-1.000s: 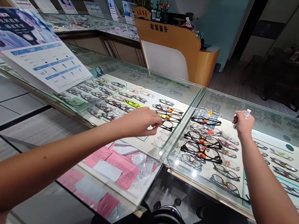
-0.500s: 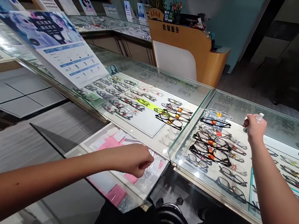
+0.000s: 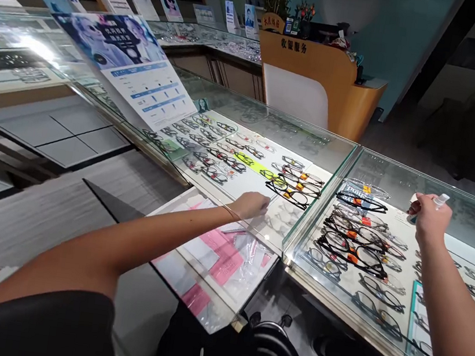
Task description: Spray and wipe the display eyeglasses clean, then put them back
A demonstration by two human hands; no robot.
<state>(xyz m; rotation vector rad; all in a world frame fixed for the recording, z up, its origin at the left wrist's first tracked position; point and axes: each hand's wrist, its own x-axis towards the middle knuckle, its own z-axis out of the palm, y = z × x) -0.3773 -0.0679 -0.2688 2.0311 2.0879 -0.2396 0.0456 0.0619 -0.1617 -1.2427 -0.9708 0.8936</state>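
My right hand point(image 3: 432, 218) is wrapped round a small spray bottle with a white nozzle point(image 3: 442, 199); most of its body is hidden in my fist. It is above the right glass display case point(image 3: 405, 165), just right of several eyeglasses point(image 3: 355, 234) with orange tags lying on the glass. My left hand point(image 3: 251, 206) is closed in a loose fist over the near edge of the left display case, with nothing showing from it. Ahead of it, a few black-framed eyeglasses point(image 3: 290, 191) rest on that case's glass, by its right edge.
Below my left forearm an open drawer point(image 3: 224, 310) holds pink and clear packets. A tilted printed display card point(image 3: 145, 78) stands on the left case. Behind is a wooden cashier counter point(image 3: 339, 98). Part of a wheeled stool point(image 3: 274, 346) shows by my legs.
My left hand has moved forward, from over the drawer to the case's near edge. The view has shifted a little left. My right hand keeps the bottle over the right case.
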